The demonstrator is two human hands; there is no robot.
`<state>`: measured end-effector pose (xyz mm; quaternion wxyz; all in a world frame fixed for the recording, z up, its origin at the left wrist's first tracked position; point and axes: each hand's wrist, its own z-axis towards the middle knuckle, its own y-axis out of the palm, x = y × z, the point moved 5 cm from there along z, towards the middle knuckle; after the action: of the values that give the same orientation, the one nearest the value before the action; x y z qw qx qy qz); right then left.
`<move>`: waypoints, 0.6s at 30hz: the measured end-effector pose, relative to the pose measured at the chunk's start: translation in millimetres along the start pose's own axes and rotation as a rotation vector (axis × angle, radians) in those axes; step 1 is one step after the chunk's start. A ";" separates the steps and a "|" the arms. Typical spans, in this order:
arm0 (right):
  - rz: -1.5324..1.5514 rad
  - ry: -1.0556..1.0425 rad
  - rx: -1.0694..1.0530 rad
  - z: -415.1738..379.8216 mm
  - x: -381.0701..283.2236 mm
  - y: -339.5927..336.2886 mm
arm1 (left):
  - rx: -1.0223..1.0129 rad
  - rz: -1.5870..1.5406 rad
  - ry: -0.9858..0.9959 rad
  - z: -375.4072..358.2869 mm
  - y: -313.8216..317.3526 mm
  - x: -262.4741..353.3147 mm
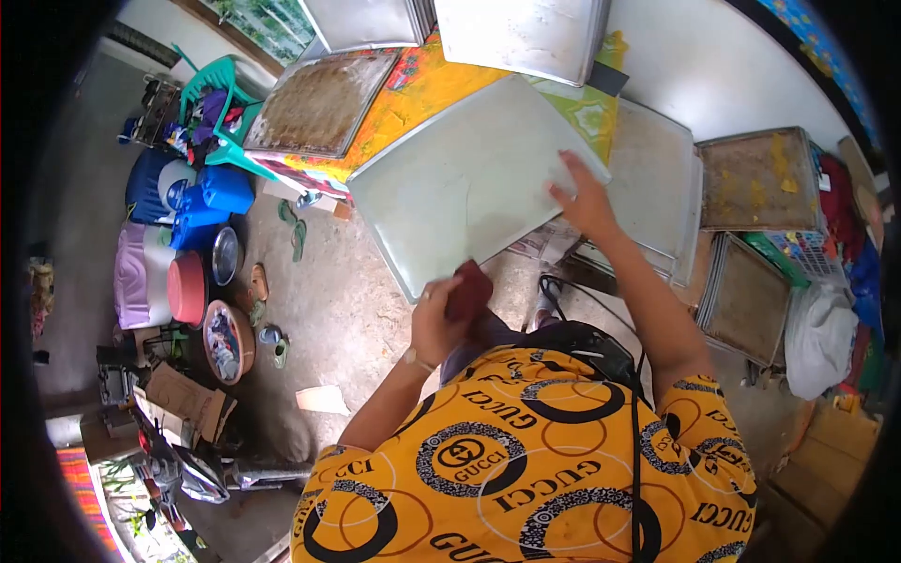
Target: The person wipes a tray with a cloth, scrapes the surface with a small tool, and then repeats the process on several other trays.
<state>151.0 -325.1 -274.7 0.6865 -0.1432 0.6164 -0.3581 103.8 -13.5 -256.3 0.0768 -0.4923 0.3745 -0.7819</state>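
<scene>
A large metal baking tray (479, 169) with a thin raised rim lies slanted in front of me, its far side on the cloth-covered table. Wrapped round a dark red scouring pad (468, 292), my left hand (435, 324) is at the tray's near left edge. My right hand (587, 202) has its fingers apart and reaches over the tray's near right edge, with nothing in it. A faint darker smudge shows on the tray surface close to the pad.
A browned tray (322, 101) lies on the yellow tablecloth (411, 103) at left. Shiny trays (521, 38) stand upright at the back. More trays (648, 178) are stacked at right, beside a stained tray (760, 180). Basins (189, 289) and a green chair (246, 141) line the left.
</scene>
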 end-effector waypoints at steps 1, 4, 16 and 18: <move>0.142 -0.019 -0.088 -19.3 -24.5 -0.7 | 0.055 -0.036 -0.038 14.8 3.5 8.1; 0.253 -0.158 -0.339 -70.3 -91.4 5.5 | 0.171 -0.763 -0.300 61.1 37.7 19.0; -0.204 0.093 -0.115 -19.6 -97.0 4.6 | -0.060 0.496 -0.245 149.0 17.9 -68.4; -0.361 -0.168 -0.111 -16.1 -72.8 53.8 | -0.113 0.601 -0.243 160.9 26.6 -91.1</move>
<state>153.9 -234.8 -258.1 0.6513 -0.3181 0.5401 -0.4277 276.2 -69.9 -301.1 0.3209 -0.4529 0.5341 -0.6376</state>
